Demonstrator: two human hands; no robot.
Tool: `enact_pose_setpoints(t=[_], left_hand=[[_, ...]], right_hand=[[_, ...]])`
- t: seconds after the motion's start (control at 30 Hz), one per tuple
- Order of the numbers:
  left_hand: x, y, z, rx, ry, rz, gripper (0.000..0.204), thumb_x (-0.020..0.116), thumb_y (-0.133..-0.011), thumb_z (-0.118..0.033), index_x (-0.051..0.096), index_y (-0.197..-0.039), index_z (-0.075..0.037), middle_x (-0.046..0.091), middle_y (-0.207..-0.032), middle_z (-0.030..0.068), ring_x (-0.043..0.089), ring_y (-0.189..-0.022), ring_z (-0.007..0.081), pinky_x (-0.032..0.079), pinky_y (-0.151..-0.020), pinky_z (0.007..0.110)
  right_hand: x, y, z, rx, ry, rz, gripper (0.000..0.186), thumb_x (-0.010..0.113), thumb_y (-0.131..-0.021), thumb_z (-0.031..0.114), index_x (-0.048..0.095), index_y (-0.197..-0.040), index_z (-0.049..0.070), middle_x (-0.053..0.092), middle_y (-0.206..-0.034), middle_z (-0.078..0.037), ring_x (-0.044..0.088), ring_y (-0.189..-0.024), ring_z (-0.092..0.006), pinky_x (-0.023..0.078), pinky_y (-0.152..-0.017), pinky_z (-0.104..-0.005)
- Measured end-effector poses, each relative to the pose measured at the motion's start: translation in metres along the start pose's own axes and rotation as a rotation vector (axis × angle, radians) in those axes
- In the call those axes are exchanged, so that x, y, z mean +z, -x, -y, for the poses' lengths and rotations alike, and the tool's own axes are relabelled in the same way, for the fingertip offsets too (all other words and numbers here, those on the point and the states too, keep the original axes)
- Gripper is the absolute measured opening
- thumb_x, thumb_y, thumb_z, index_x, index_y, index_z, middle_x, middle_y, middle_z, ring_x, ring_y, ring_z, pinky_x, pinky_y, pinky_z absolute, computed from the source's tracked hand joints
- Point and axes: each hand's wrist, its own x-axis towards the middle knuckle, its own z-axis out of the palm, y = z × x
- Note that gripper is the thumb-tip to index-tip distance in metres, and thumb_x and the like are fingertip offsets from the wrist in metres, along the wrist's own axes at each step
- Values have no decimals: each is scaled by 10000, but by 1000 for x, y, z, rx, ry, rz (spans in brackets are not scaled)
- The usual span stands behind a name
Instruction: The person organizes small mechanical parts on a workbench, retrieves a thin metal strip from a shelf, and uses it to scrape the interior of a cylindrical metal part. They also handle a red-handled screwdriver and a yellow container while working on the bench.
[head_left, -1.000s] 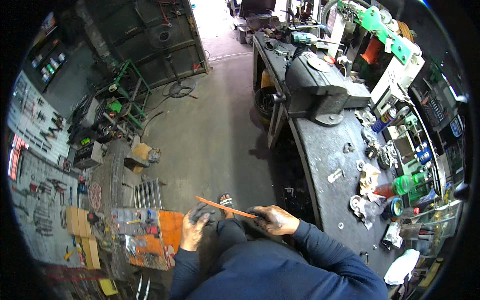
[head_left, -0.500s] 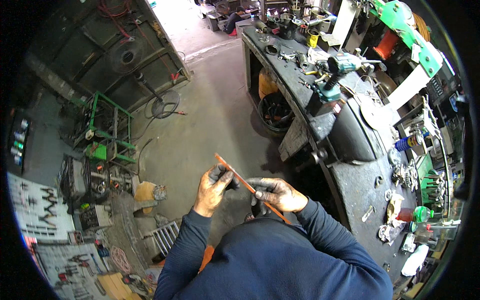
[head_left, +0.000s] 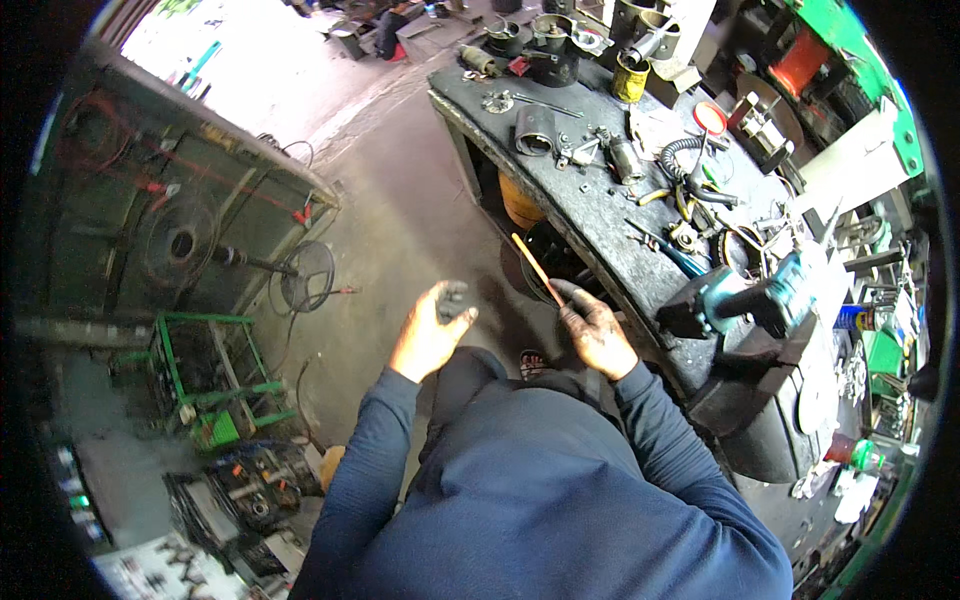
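A thin orange strip (head_left: 535,266) is pinched in my right hand (head_left: 598,338), close to the workbench's front edge. Its upper end points forward and to the left; the lower end is hidden by my fingers. I cannot tell exactly what the strip is. My left hand (head_left: 430,328) is raised to the left, apart from the strip. Its blackened fingers are loosely bent, with the thumb away from them and nothing visible between.
On the right, the dark workbench (head_left: 490,130) carries a cordless drill (head_left: 765,298), a large vise (head_left: 765,410), a yellow can (head_left: 630,80) and scattered metal parts. A green metal frame (head_left: 190,398) stands left. A coiled cable (head_left: 308,268) lies on the floor. Someone sits far off.
My left hand has let go of the strip. My right hand has moved forward and right with it, toward the bench. The view has turned, bringing the bench closer.
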Motion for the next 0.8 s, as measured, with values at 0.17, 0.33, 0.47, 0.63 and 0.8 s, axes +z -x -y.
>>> enact_pose_setpoints(t=[0.17,0.33,0.47,0.63,0.8], left_hand=[[-38,-163,-12,284,-397,135,565,796,-869,-271,580,-1352,-75,630,-1292,201,625,-1178,397,522,-1007,466],[-24,-300,-37,445,-533,249,973,869,-763,-257,337,-1571,-154,354,-1580,293,391,-1435,490,385,-1178,523],[0,-370,-35,718,-515,349,1152,927,-680,-223,255,-1615,-222,222,-1633,298,277,-1492,507,326,-1226,524],[36,-390,-32,671,-522,458,1214,943,-625,-191,244,-1617,-222,184,-1631,312,271,-1491,511,313,-1234,519],[51,-393,-16,680,-476,329,1168,945,-640,-199,277,-1599,-230,348,-1508,302,415,-1390,516,417,-1158,503]], right_hand=[[-4,-75,2,222,294,-273,381,575,-1048,176,589,-1395,20,668,-1322,-232,631,-1264,-349,477,-1058,-406],[17,-124,-14,385,274,-535,357,578,-1043,159,605,-1371,20,668,-1318,-235,633,-1261,-357,482,-1049,-403],[42,-143,-19,363,320,-608,357,558,-1042,125,593,-1386,35,695,-1270,-213,684,-1171,-347,507,-1002,-399],[37,-162,-3,465,202,-653,383,554,-1044,117,569,-1422,57,742,-1152,-192,730,-1072,-323,532,-952,-390],[14,-178,-17,474,373,-559,410,593,-1023,143,594,-1431,103,734,-1112,-224,735,-1026,-367,559,-889,-411]])
